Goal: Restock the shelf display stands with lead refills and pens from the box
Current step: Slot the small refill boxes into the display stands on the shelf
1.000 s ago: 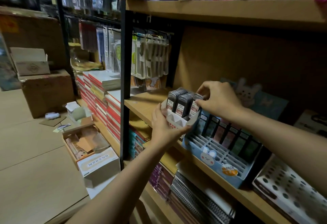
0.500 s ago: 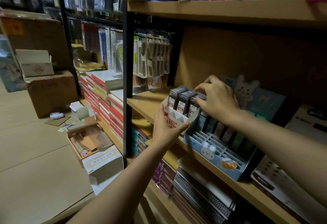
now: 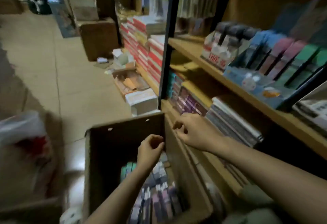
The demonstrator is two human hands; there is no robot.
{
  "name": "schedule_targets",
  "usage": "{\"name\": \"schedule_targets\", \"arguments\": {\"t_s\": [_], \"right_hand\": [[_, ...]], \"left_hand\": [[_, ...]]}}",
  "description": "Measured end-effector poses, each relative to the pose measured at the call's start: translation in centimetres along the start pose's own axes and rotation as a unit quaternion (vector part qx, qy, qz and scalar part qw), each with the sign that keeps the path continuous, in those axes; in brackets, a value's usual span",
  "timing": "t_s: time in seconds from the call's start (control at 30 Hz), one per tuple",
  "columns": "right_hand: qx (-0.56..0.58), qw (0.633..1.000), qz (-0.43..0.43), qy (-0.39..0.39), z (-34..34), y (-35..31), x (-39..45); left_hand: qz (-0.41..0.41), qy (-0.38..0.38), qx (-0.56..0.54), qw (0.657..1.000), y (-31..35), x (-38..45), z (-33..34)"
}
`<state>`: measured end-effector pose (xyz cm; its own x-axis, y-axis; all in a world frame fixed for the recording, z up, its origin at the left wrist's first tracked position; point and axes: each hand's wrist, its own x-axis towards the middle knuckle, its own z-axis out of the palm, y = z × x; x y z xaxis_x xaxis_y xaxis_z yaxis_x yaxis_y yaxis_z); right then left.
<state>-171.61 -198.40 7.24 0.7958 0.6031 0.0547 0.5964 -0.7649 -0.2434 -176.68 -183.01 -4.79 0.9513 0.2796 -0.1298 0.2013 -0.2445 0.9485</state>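
Observation:
An open cardboard box [image 3: 123, 135] stands on the floor below me, with several refill and pen packs [image 3: 159, 197] lying in its bottom. My left hand [image 3: 150, 150] hovers over the box's inside, fingers loosely curled and holding nothing. My right hand [image 3: 194, 131] hangs just right of the box's far corner, also loosely curled and holding nothing. On the wooden shelf [image 3: 203, 64] sits the small white stand of dark lead refills [image 3: 223, 47]. Right of it stands the blue display stand [image 3: 256, 82], holding pink and green packs. The frame is blurred.
Stacks of notebooks [image 3: 230, 123] fill the lower shelf beside my right hand. A black upright post [image 3: 168, 47] divides the shelving. Red book stacks [image 3: 146, 50], cardboard boxes [image 3: 99, 36] and an open carton [image 3: 131, 82] line the floor at the back. A white plastic bag [image 3: 23, 135] lies at left.
Both hands have let go of the white refill stand, which now sits on the shelf, and dropped down to the box. My view has swung down and left.

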Motion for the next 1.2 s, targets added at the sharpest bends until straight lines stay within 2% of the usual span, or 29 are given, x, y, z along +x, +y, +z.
{"name": "schedule_targets", "arguments": {"t_s": [0.13,0.33,0.47,0.6,0.67,0.83,1.0,1.1,1.2], "right_hand": [[0.106,0.979,0.091,-0.148,10.1,-1.0,-0.6],[0.152,0.933,0.169,-0.278,20.1,-0.7,-1.6],[0.102,0.912,0.180,-0.355,23.8,0.0,-2.0],[-0.062,0.894,0.076,-0.438,25.8,1.3,-2.2],[-0.113,0.891,0.032,-0.438,26.5,1.9,-2.3],[-0.148,0.911,0.004,-0.386,28.0,2.0,-2.6],[-0.016,0.944,0.105,-0.313,28.2,2.1,-2.8],[0.054,0.932,0.171,-0.314,28.1,1.9,-2.8],[0.141,0.911,0.229,-0.312,28.1,1.7,-2.8]], "left_hand": [[-0.194,-0.008,0.023,0.981,-9.3,-3.5,-1.1],[-0.329,-0.021,0.091,0.940,-16.8,-6.4,-1.7],[-0.322,-0.033,0.161,0.932,-18.5,-6.1,-0.6],[-0.255,-0.046,0.266,0.928,-19.1,-5.6,0.1],[-0.219,-0.044,0.322,0.920,-19.5,-5.4,0.4],[-0.208,-0.029,0.331,0.920,-20.0,-5.0,0.8],[-0.203,-0.001,0.282,0.938,-19.2,-4.6,1.2],[-0.209,0.016,0.187,0.960,-18.5,-4.3,1.2],[-0.252,0.021,0.086,0.964,-18.1,-3.9,1.0]]}}
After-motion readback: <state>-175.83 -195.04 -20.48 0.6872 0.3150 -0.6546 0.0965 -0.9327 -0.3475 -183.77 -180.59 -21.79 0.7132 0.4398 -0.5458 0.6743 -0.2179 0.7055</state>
